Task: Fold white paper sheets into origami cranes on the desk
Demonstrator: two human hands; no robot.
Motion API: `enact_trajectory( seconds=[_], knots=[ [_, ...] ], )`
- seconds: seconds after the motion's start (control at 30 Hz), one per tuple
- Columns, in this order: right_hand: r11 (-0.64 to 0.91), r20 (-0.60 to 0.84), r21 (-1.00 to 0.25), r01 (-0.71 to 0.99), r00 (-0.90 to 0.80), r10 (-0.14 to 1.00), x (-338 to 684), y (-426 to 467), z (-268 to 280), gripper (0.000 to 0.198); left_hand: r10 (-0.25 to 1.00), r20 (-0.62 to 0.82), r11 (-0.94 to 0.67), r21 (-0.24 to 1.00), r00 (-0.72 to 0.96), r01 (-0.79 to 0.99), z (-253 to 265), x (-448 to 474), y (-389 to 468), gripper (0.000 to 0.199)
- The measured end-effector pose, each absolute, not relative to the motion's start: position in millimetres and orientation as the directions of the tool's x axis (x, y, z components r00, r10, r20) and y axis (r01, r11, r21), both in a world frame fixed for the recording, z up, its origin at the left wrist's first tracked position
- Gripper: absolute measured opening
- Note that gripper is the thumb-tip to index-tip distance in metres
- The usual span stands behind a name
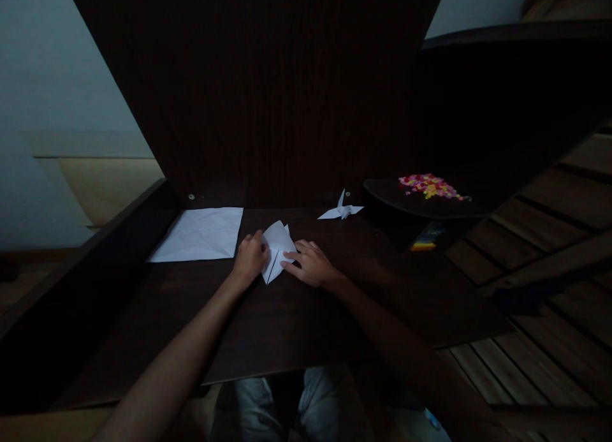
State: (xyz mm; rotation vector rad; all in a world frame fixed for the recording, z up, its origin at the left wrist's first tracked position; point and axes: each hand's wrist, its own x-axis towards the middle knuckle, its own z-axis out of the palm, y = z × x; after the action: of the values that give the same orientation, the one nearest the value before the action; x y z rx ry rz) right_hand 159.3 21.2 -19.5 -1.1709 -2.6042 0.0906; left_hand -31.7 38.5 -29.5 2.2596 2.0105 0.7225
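Lying centrally: one folded white paper (279,238), supported by the dark desk (287,330).
Left hand (249,258): one, fingers curled at the paper's left edge; whether it is pinched cannot be told.
Right hand (313,265): one, loosely opened, fingertips laid on the paper's right side.
Paper crane (341,210): one, placed behind, to the right.
Flat sheet (198,235): one, creased, placed left.
Coloured pieces (431,186): many, heaped on one shelf (386,194).
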Motion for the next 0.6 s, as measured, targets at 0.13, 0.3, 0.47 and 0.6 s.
enact_trajectory(
  seconds=[0.13, 0.3, 0.47, 0.6],
  knots=[
    [0.657, 0.229, -0.181, 0.731, -0.619, 0.751, 159.5, 21.8, -20.4, 0.042, 0.937, 0.344, -0.174, 0.324, 0.055, 0.930, -31.3, -31.8, 38.6, 0.023],
    [0.658, 0.224, -0.196, 0.727, -0.620, 0.752, 160.1, 23.4, -21.9, 0.041, 0.922, 0.385, -0.226, 0.432, 0.048, 0.873, -28.8, -32.9, 36.3, 0.028],
    [0.645, 0.222, -0.192, 0.740, -0.608, 0.763, 160.0, 24.1, -22.0, 0.041, 0.890, 0.456, -0.253, 0.527, -0.018, 0.811, -25.2, -36.3, 35.5, 0.021],
    [0.641, 0.214, -0.214, 0.738, -0.604, 0.767, 160.2, 23.9, -20.8, 0.041, 0.900, 0.427, -0.212, 0.606, -0.088, 0.766, -23.4, -37.9, 36.2, 0.020]
  ],
)
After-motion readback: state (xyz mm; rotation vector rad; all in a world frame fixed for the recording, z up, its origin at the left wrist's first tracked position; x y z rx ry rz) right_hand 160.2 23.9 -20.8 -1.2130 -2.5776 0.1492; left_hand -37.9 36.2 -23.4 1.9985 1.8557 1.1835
